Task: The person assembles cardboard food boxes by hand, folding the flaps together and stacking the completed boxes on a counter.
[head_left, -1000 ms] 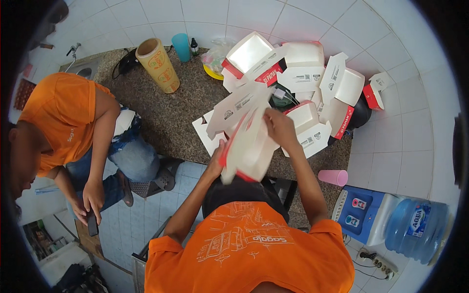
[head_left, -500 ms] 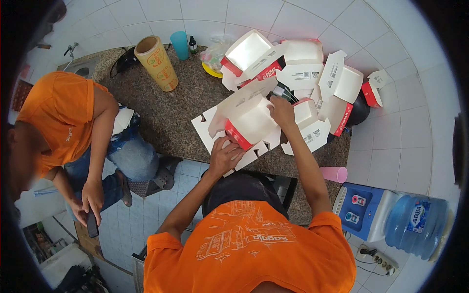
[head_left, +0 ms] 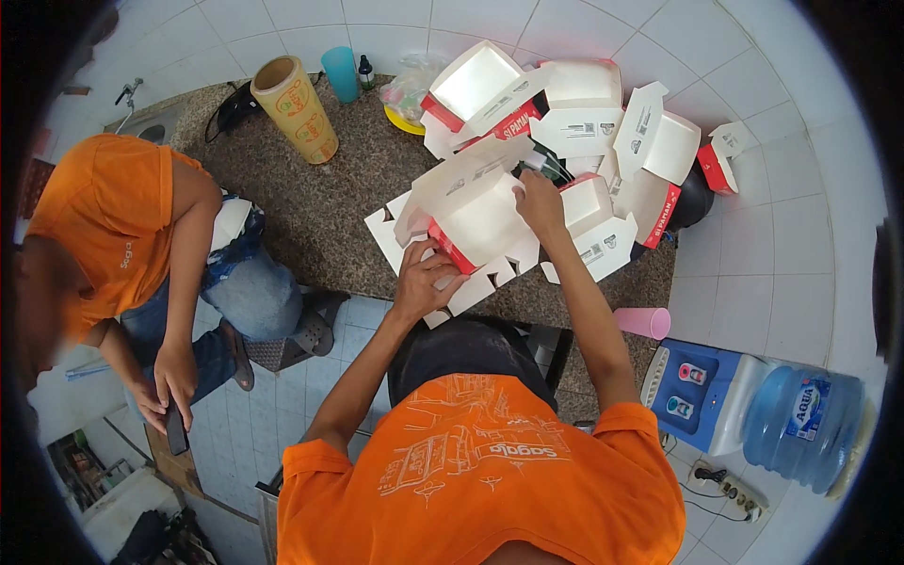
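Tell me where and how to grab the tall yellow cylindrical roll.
Probably clasp the tall yellow cylindrical roll around its middle, coming from the near side: it stands on end with a long round wall, while a blue tapered plastic cup sits beyond it to the right and a black object lies to its left.

Smooth cardboard box (head_left: pixel 485 224), speckled stone-look tabletop (head_left: pixel 306 212), glossy white wall tiles (head_left: pixel 744 315), matt cloth orange shirt (head_left: pixel 603 471), smooth plastic pink cup (head_left: pixel 640 322), clear plastic water bottle (head_left: pixel 777 433) (shiny, ribbed)
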`<state>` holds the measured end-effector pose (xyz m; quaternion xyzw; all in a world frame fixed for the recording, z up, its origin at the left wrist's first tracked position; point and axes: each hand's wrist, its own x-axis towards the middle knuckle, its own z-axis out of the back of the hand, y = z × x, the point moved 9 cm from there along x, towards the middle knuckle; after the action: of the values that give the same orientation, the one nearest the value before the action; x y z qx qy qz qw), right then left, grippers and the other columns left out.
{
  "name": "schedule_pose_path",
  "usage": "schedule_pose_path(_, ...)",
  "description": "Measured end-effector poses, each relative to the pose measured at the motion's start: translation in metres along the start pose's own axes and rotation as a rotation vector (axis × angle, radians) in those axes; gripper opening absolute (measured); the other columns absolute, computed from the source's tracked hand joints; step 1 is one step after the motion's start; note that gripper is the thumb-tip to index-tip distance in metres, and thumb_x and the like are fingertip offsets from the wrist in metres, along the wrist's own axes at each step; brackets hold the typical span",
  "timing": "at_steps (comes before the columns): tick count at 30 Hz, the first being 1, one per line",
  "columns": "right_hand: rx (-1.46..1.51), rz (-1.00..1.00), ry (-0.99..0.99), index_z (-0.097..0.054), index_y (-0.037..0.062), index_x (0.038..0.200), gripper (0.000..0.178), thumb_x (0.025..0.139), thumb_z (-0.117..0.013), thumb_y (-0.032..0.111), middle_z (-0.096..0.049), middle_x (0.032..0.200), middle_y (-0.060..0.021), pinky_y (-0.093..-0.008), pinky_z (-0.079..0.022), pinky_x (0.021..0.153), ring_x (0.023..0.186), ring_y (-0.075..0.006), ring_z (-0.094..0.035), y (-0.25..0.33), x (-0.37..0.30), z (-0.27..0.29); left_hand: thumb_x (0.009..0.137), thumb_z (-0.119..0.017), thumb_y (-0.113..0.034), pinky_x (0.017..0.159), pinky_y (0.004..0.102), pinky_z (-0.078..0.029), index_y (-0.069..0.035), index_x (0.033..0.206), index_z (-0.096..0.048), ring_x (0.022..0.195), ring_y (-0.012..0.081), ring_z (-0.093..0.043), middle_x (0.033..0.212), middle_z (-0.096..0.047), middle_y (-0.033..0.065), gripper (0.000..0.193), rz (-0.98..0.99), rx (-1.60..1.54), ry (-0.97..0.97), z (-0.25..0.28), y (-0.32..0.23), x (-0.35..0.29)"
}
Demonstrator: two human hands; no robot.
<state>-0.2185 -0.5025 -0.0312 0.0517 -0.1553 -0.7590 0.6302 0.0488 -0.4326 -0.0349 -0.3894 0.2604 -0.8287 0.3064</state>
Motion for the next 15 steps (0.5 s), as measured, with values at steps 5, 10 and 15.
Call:
schedule_pose_path(5, 0.010, 0.144, -0.348, -0.061, 0.0012, 0.118, 0.041, 0.084, -0.079, 0.018, -0.066, 0.105, -0.0172, -0.0512, -0.050, 0.090, 0.105, -0.0390, -0.064, 0.057, -0.026, 0.060, 0.075, -0.089, -0.022, 0.107, 0.0469, -0.039, -0.014, 0.082, -0.080, 0.120, 0.0272, -0.058, 0.093, -0.075, -0.0018, 0.014, 0.018, 0.037, 0.049, 0.000, 0.006, -0.003)
schedule_pose_path(10, 0.399, 0.364, 0.159, -0.066, 0.0031, 0.120, 0.039, 0.085, -0.075, 0.020, -0.069, 0.111, -0.0148, -0.0481, -0.042, 0.102, 0.111, -0.0352, -0.061, 0.133, -0.115, 0.034, 0.074, -0.087, -0.028, 0.109, 0.0516, -0.034, -0.015, 0.084, -0.079, 0.121, 0.0277, -0.056, 0.094, -0.074, -0.0038, 0.019, 0.021, 0.084, 0.074, -0.007, 0.002, -0.005)
schedule_pose_path(15, 0.118, 0.392, 0.213, -0.068, 0.0022, 0.118, 0.031, 0.090, -0.067, 0.015, -0.070, 0.115, -0.0147, -0.0455, -0.044, 0.101, 0.112, -0.0302, -0.063, 0.123, -0.147, -0.014, 0.074, -0.088, -0.037, 0.108, 0.0528, -0.034, -0.014, 0.087, -0.079, 0.122, 0.0312, -0.054, 0.106, -0.068, 0.0044, 0.027, 0.009, 0.207, -0.002, -0.013, -0.003, -0.016)
